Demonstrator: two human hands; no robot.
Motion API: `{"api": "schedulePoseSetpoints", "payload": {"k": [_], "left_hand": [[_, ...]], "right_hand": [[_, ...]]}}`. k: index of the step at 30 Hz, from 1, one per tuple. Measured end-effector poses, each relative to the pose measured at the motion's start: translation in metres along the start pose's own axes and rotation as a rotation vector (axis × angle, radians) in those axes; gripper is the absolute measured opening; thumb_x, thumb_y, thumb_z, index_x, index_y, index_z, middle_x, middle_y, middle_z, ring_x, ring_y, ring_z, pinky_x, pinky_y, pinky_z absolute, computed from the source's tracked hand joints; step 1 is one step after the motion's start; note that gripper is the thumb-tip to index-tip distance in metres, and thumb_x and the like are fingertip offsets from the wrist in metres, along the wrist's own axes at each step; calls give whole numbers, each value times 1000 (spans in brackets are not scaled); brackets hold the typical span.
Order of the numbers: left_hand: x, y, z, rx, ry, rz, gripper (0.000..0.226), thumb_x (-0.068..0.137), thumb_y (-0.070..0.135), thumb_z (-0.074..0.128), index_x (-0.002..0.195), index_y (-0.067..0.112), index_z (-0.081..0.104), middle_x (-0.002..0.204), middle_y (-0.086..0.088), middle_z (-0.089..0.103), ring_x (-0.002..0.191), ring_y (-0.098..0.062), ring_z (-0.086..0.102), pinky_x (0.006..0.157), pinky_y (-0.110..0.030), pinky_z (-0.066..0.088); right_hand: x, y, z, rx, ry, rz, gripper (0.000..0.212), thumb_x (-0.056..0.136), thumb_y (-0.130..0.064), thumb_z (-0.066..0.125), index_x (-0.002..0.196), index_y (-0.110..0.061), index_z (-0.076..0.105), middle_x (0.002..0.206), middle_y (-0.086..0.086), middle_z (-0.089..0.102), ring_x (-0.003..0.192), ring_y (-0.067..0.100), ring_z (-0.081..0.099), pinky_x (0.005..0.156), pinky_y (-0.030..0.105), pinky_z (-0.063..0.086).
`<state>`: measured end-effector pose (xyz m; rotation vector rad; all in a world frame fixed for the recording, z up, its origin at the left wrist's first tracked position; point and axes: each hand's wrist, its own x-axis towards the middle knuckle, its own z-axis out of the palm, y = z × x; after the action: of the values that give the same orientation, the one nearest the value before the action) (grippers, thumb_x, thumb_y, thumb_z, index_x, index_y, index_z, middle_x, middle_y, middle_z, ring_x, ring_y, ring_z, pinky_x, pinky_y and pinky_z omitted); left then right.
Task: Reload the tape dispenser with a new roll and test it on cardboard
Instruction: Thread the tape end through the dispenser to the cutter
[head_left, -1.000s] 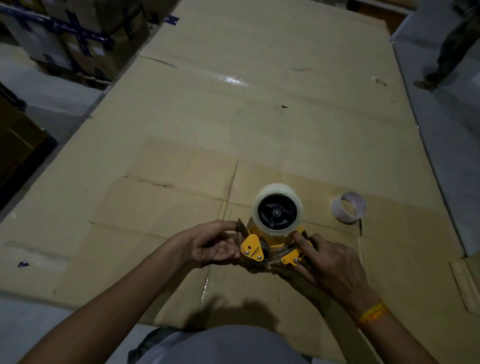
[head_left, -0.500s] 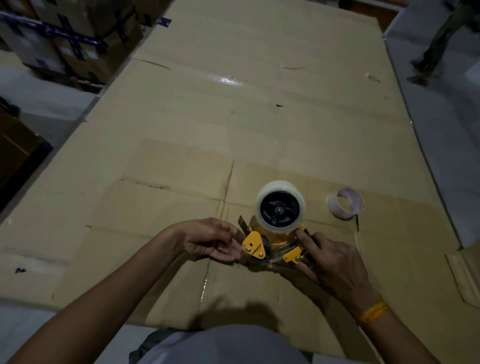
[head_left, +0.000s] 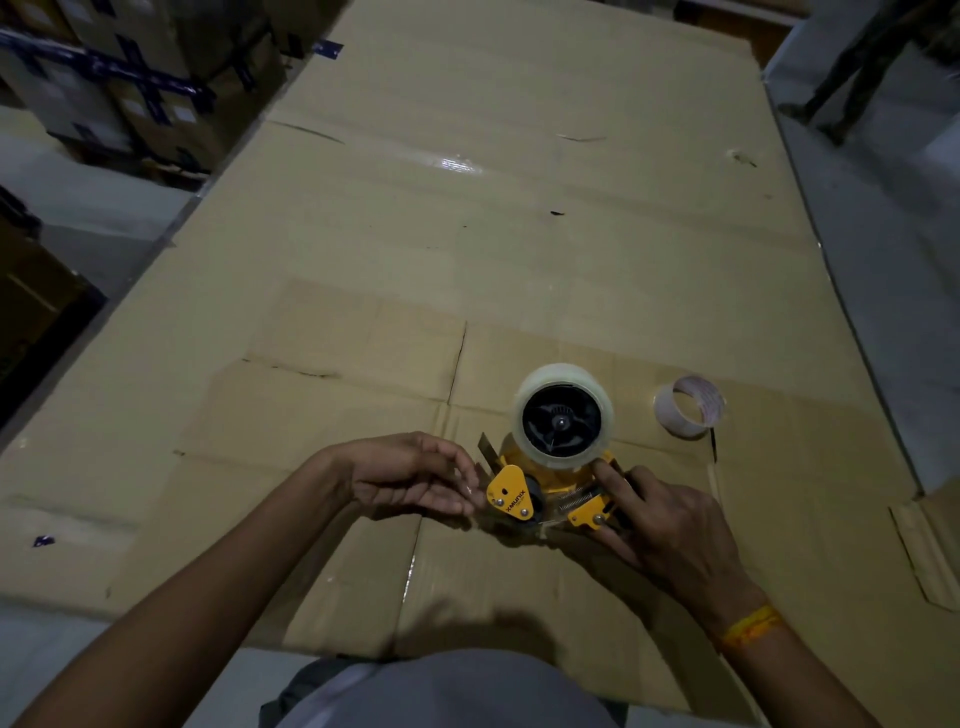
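Yellow tape dispenser (head_left: 550, 496) is held above the near edge of the flattened cardboard sheet (head_left: 467, 234), new clear roll (head_left: 563, 415) already seated on the hub. Right hand (head_left: 670, 535) is clamped on the handle end; left hand (head_left: 415, 478) is half-curled by the front plate, pinch on the tape end cannot be told. Dispenser judged light and rigid, best gripped at the handle, away from the blade. Tape film judged thin, sticky. "X-MUNIX" is read on the plate. Spent core (head_left: 688, 408) lies near the right edge
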<state>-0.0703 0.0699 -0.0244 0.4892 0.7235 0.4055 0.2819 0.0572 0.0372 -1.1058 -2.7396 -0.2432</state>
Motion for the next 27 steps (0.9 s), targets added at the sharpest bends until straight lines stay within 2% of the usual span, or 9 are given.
{"api": "schedulePoseSetpoints", "payload": {"k": [2,4,6,9,11,13,18,22,27], "left_hand": [[-1,1,-2,-42,-38,-33,36,110,-5,31,110,-11,67,115,-33,73,102,-33,80,91,-33,67],[-1,1,-5,-72,-77,-66,42,106,6,31,111,-14,68,117,-34,71,105,-35,77,94,-34,66],[1,2,-5,-37,-57,-92,46,103,21,41,111,-13,70,117,-33,71,104,-35,76,95,-34,65],[7,4,5,140,133,-85,39,102,32,65,94,-5,73,100,-26,75,79,-23,78,75,-25,66],[11,2,9,304,304,-28,27,101,21,73,85,-1,71,82,-19,74,60,-16,69,64,-25,62],[12,3,10,422,384,6,13,95,9,79,93,-1,71,78,-17,74,57,-18,64,66,-31,61],[8,14,15,393,425,-27,34,93,-6,76,122,-19,65,101,-30,72,65,-19,66,59,-24,60],[18,17,23,427,444,-39,25,100,-9,65,121,-22,67,88,-24,71,57,-13,65,53,-19,58],[33,25,38,527,441,-53,21,104,-11,53,111,-18,72,79,-19,73,63,-16,69,55,-22,61]], "right_hand": [[0,0,-1,-10,0,2,61,93,-58,53,136,-15,54,83,9,67,45,26,54,40,34,44],[-1,1,-2,-13,8,3,61,93,-57,54,134,-13,58,82,10,66,45,26,53,40,33,43],[-2,1,-2,-9,12,5,61,93,-57,54,133,-11,63,82,10,66,45,26,53,40,32,42],[-3,1,-2,1,-7,28,64,92,-57,55,138,-12,57,85,9,68,47,25,55,41,34,44],[-6,-1,-2,30,-2,65,66,90,-55,57,140,-12,51,84,8,68,48,25,57,41,35,45],[-7,-4,-4,102,18,128,68,88,-54,61,139,-11,51,83,7,70,49,25,59,43,33,46],[-15,-16,-10,182,49,269,64,84,-52,63,134,-12,53,72,6,70,45,27,60,41,31,43],[-27,-24,-8,257,15,424,67,84,-56,60,137,-15,49,63,6,68,47,30,63,41,33,46],[-44,-39,-5,394,67,599,71,77,-65,66,132,-23,51,78,8,76,62,32,73,47,41,56]]}}
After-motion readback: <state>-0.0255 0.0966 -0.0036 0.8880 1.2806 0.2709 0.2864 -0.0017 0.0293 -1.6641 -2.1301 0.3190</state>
